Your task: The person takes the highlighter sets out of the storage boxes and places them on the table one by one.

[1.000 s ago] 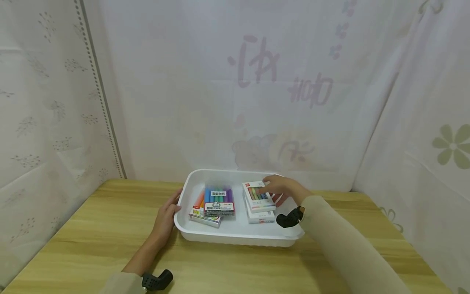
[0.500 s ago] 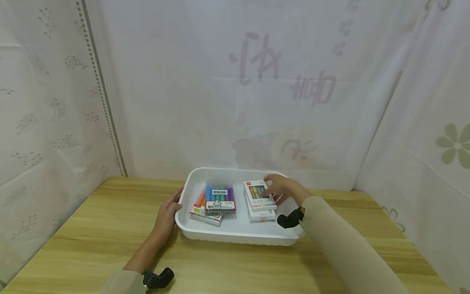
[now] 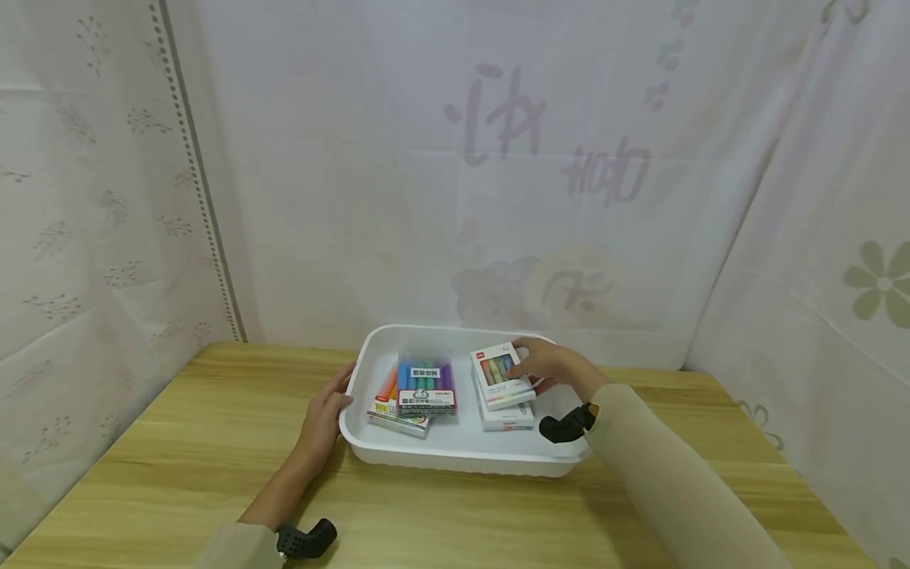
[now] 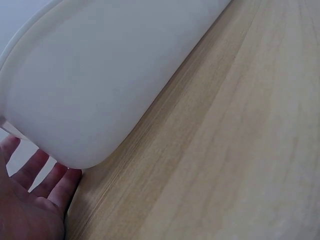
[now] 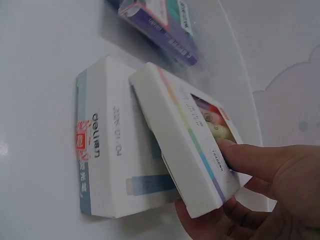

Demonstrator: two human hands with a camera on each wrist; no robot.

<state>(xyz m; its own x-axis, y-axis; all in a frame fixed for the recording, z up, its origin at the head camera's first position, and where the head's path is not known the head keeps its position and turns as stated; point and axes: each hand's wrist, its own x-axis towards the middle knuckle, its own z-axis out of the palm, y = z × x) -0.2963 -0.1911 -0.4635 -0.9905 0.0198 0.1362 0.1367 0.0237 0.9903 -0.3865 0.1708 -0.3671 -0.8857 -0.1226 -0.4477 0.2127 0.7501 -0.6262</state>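
A white plastic tray (image 3: 462, 452) on the table holds two small groups of pen packs. My right hand (image 3: 550, 365) pinches a white windowed box of coloured pens (image 3: 501, 387), thumb on its window side and fingers beneath. In the right wrist view this box (image 5: 185, 135) leans over a second white pen box (image 5: 115, 145), overlapping it. My left hand (image 3: 323, 415) holds the tray's left side, with the thumb at the rim. In the left wrist view its fingers (image 4: 37, 167) reach against the tray's outer wall (image 4: 95, 85).
Left in the tray, a clear pack of coloured pens (image 3: 425, 386) lies on another pack with orange pens (image 3: 398, 423). The wooden table (image 3: 441, 521) extends in front and to both sides. Patterned cloth (image 3: 341, 158) hangs behind the table.
The windowed pen box in my right hand has turned slightly anticlockwise and tilted over the box below. My left hand and the tray hold their places.
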